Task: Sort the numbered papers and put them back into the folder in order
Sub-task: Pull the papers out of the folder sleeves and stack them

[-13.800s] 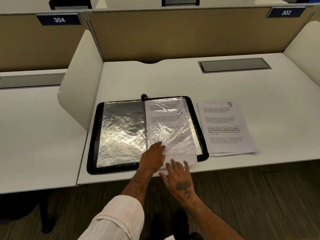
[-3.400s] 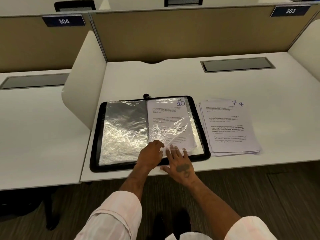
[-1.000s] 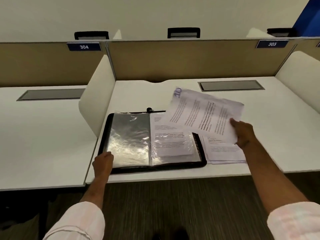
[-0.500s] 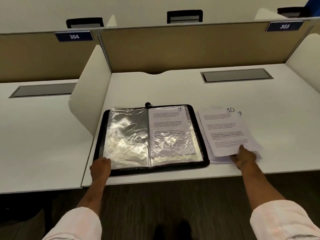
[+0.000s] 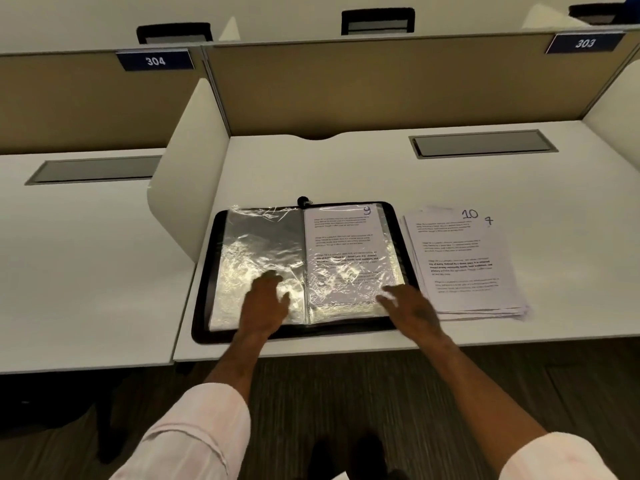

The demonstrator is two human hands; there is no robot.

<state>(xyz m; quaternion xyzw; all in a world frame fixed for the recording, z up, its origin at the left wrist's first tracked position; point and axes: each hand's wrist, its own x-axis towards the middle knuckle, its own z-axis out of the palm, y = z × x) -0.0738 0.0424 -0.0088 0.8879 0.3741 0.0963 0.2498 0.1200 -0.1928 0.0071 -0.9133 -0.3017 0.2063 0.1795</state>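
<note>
Not far along, I think: pg 9 (image 5: 341, 237) sits in the clear pocket (image 5: 346, 292) just past the R hand (image 5: 407, 306). The loose pile (image 5: 460, 265) right beside that hand shows 10 on top w/ a 7 peeking under, so it looks mixed up & nothing is back in order yet. The folder (image 5: 311, 332) lies open on the desk (image 5: 346, 168), the shiny pocket (image 5: 256, 244) under the L hand (image 5: 265, 299) looks empty, & both hands lie flat w/ fingers out, holding nothing, tho the R one is blurry.
</note>
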